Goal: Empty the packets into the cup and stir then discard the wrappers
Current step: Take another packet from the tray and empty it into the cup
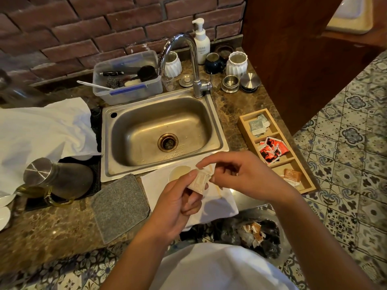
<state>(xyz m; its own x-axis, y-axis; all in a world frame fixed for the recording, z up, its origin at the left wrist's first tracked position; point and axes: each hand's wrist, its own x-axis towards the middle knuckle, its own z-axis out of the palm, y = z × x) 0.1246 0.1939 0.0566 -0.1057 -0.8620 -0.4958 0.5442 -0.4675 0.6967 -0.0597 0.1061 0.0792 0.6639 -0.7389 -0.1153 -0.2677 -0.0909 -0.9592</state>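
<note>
A small pale packet (200, 181) is held over the counter's front edge, just right of a white paper cup (178, 172) with pale liquid in it. My left hand (178, 204) grips the packet's lower part with thumb and fingers. My right hand (240, 174) pinches its top corner between thumb and forefinger. The cup stands on a white napkin (155, 185) in front of the sink; my hands hide part of the cup's rim. A black bin bag (257, 235) with several torn wrappers sits below the counter.
A steel sink (163, 132) with a tap (194, 65) lies behind the cup. A wooden tray (247, 122) of sachets sits right, a grey mat (120, 206) and a glass jug (56, 178) left, a plastic tub (127, 80) at the back.
</note>
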